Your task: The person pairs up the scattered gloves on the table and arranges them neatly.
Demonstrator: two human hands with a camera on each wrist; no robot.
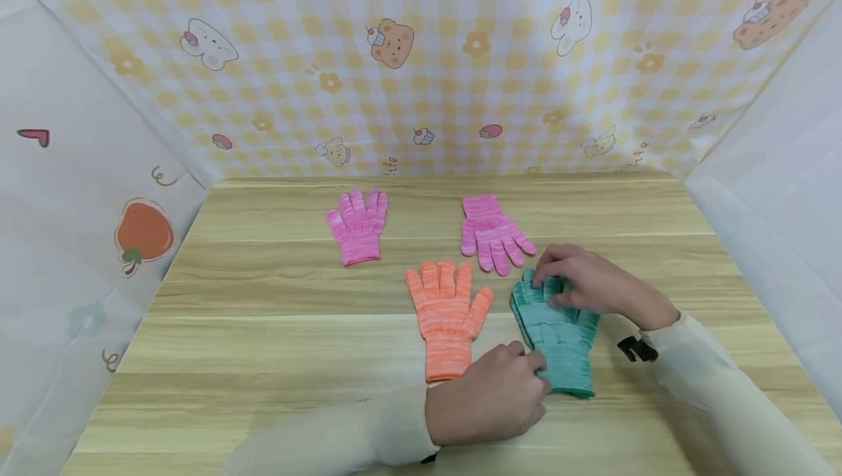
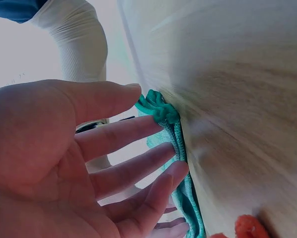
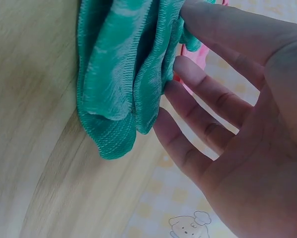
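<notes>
Two teal green knit gloves (image 1: 559, 348) lie stacked on the table at right of centre, fingers pointing away and cuffs toward me. My left hand (image 1: 490, 397) is at the left side of the cuff. In the left wrist view its fingers are spread and lightly bent, fingertips at the gloves' edge, with a gap between thumb and forefinger. My right hand (image 1: 588, 282) reaches over the far end and touches the green glove fingers (image 3: 111, 74) with loosely bent fingers. An orange glove (image 1: 446, 315) lies just left of the green ones, close beside my left hand.
Two pink gloves lie farther back: one (image 1: 360, 231) on the left with fingers away, one (image 1: 493, 231) on the right with fingers toward me. The wooden table (image 1: 263, 344) meets a yellow checked cloth (image 1: 434, 81) behind and white cloth walls at both sides.
</notes>
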